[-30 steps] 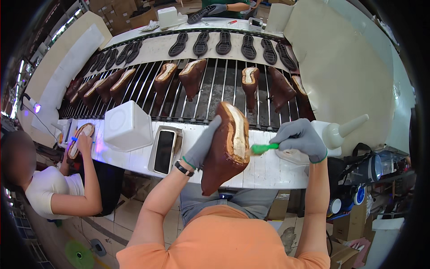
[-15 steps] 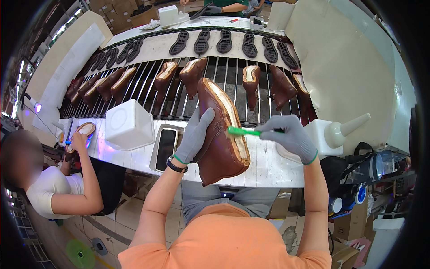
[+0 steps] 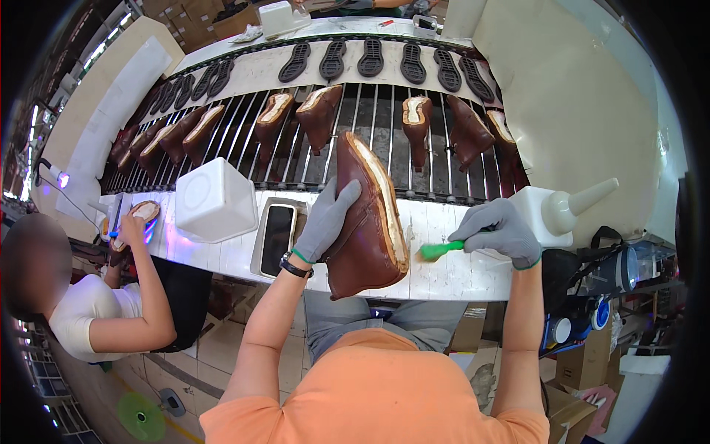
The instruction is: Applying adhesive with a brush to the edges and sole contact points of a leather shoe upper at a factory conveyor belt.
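A brown leather boot upper point(image 3: 362, 244) is held with its pale, tan-edged underside turned up and to the right. My left hand point(image 3: 325, 222), in a grey glove, wraps around its left side. To the right of the boot, my gloved right hand point(image 3: 499, 229) pinches a green-handled brush point(image 3: 444, 251). The brush's bristles point left, apart from the boot, over the white worktable point(image 3: 451, 283). Close beside my right hand stands a white bottle with a long spout point(image 3: 566, 211).
Beyond the table, a roller conveyor point(image 3: 367, 126) carries several upturned brown boots; black soles point(image 3: 370, 59) lie on a belt behind it. A white container point(image 3: 214, 201) and a phone in a tray point(image 3: 278, 229) sit at left. A co-worker point(image 3: 111, 314) holds another boot further left.
My right hand has drawn the brush off the boot's underside, moving right and slightly down. The boot stays in my left hand and has turned slightly.
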Motion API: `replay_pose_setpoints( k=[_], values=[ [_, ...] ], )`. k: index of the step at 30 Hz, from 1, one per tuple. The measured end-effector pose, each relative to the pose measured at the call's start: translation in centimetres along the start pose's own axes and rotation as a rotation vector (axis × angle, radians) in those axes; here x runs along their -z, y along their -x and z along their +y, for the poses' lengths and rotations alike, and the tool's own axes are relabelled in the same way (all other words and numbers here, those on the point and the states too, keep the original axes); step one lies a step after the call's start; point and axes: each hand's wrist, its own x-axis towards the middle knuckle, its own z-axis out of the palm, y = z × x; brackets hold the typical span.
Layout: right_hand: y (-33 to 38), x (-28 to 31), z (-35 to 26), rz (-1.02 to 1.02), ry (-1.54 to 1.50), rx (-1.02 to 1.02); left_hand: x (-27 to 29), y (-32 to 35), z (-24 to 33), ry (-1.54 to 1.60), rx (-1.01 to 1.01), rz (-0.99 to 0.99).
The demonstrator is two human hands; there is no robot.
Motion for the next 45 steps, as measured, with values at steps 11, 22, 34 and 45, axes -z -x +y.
replay_pose_setpoints(
  k=[11,22,34,45],
  values=[
    [7.6,-12.2,17.9,0.394,-1.113,-0.046,-1.1,1.9,-4.7,-0.754,-0.002,-0.115],
    [9.0,-13.2,21.9,0.369,-1.414,0.027,-1.0,6.1,-5.9,-1.249,-0.149,-0.264],
    [8.9,-12.9,22.4,0.302,-1.424,0.017,1.1,-4.9,-5.3,0.346,0.037,-0.093],
    [9.0,-12.9,21.5,0.356,-1.384,0.004,-1.9,-15.5,-16.8,-0.528,-0.142,0.594]
  ],
)
